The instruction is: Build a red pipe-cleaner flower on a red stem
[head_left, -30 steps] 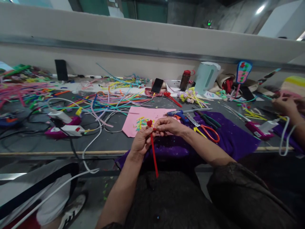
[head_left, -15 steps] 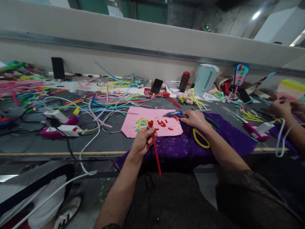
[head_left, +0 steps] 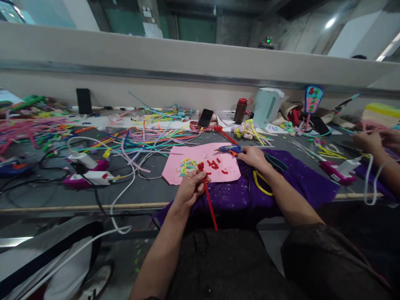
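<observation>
My left hand pinches a red pipe-cleaner flower; its small curled head shows above the fingers and its stem slants down toward my lap. On the right, my right hand is closed around the handle of a blue hot glue gun with an orange trigger, its nozzle pointing left over a pink sheet. Short red pieces lie on that sheet, beside a pile of yellow, green and white snippets. Part of the glue gun's handle is hidden by my fingers.
Purple cloth hangs over the table edge, with yellow-handled scissors by my right wrist. Behind lie many pipe cleaners, a phone, a bottle and a pale blue jug. Power strips with cables stand left; another person's hands work at right.
The view has tilted up slightly, so everything sits a little lower. Both hands keep their holds on the red flower and the glue gun, with little other visible movement.
</observation>
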